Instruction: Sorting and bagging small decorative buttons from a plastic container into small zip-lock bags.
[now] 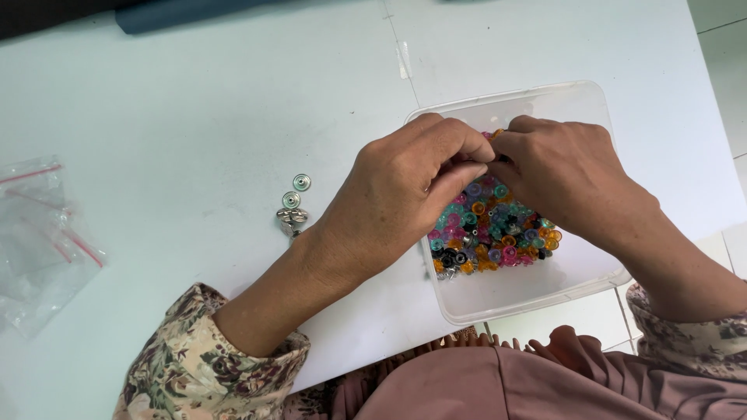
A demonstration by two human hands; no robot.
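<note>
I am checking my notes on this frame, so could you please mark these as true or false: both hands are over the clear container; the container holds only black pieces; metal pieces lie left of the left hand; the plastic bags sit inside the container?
1. Both hands, left hand and right hand, meet over the clear container. True.
2. The container holds only black pieces. False: the small pieces are mixed pink, teal, orange, purple and black.
3. Small metal pieces lie on the table left of the left hand. True.
4. The plastic bags sit inside the container. False: they lie on the table at the far left.
</note>
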